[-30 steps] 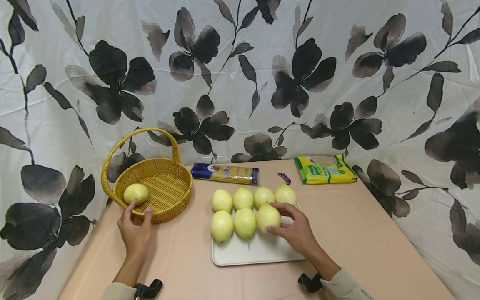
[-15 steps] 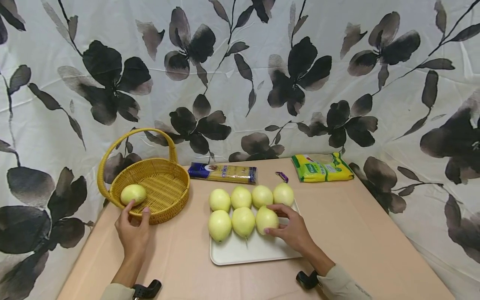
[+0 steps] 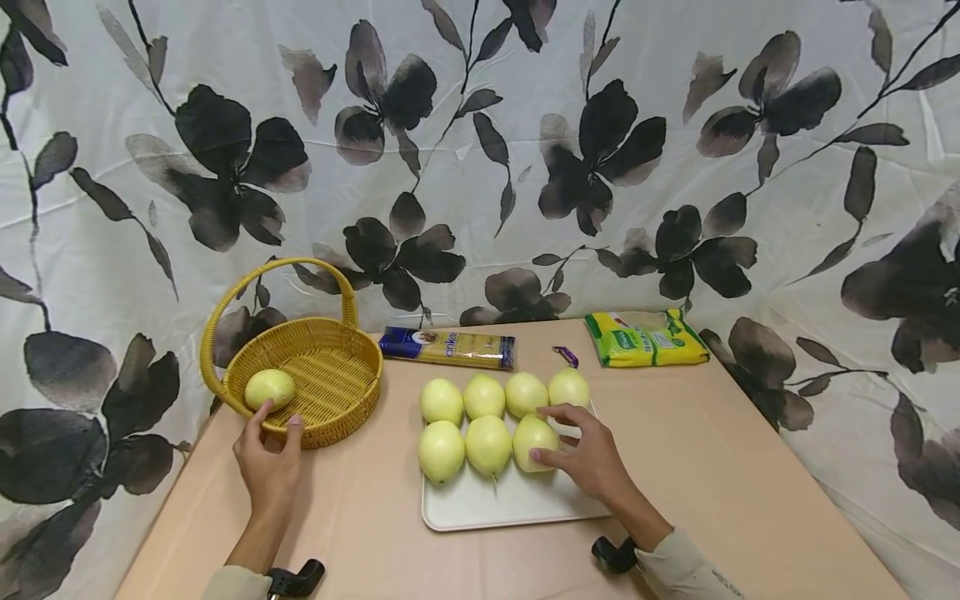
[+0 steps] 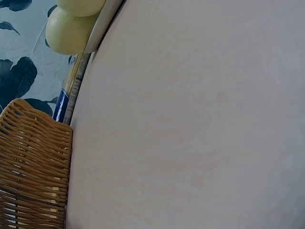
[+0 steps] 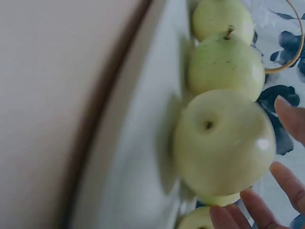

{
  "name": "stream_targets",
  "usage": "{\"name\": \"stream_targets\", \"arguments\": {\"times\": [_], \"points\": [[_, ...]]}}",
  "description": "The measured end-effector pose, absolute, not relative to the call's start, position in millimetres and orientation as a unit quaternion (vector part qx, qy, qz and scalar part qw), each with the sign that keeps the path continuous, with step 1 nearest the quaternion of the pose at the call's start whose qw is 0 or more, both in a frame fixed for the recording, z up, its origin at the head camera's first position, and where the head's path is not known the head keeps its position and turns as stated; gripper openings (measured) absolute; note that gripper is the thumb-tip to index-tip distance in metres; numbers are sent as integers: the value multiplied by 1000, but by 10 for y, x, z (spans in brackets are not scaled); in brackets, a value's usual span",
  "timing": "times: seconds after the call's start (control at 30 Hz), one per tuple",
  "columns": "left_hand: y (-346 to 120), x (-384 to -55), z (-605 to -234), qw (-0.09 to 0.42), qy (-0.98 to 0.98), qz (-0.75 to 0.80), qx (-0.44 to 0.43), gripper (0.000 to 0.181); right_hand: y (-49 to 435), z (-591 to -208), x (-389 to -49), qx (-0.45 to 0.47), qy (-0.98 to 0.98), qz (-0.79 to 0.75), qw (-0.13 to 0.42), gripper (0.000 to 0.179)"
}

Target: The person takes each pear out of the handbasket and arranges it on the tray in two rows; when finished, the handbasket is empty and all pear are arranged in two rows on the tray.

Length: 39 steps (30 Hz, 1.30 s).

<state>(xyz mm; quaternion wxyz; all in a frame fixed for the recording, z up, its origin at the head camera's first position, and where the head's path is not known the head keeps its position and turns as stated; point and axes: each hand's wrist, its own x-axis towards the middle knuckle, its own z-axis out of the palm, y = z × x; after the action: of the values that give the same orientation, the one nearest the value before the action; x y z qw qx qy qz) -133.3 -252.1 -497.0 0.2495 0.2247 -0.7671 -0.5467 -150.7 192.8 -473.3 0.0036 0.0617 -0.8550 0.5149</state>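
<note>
My left hand (image 3: pixel 268 467) is at the near-left rim of a yellow wicker basket (image 3: pixel 360 400), fingers extended, its index fingertip at a pale green pear (image 3: pixel 270 389) inside. The left wrist view shows the basket's side (image 4: pixel 35 167), but no hand. My right hand (image 3: pixel 592 457) is around the right side of the front-row right pear (image 3: pixel 536 443) on a white tray (image 3: pixel 480 508). In the right wrist view, spread fingers (image 5: pixel 257 210) surround this pear (image 5: pixel 224 143) loosely. Several more pears (image 3: pixel 487 446) stand beside and behind it in two rows.
Behind the tray lie a blue-and-yellow pasta packet (image 3: pixel 448 348), a small purple wrapped sweet (image 3: pixel 566 357) and a green-and-yellow packet (image 3: pixel 647 339). The basket's tall handle (image 3: pixel 273 265) arches over it. A floral cloth (image 3: pixel 480 167) hangs at the table's back edge.
The pear at my right hand has come down slightly into line with the front row, and the fingers have loosened around it. My left hand stays at the basket.
</note>
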Motion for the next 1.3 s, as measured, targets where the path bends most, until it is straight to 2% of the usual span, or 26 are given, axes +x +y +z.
{"name": "stream_targets", "arguments": {"times": [0.6,0.93,1.3], "points": [[-2517,-1327,-4998,244,-771,-540,231,62,1402,-4108,-1685,170,-831,522,85,56],[-2524,-1333,-4981,251,-772,-539,226,62,969,-3874,-1774,213,-812,536,95,54],[-2518,-1340,-4972,254,-769,-540,230,63,470,-3793,-1906,255,-782,565,70,52]]}}
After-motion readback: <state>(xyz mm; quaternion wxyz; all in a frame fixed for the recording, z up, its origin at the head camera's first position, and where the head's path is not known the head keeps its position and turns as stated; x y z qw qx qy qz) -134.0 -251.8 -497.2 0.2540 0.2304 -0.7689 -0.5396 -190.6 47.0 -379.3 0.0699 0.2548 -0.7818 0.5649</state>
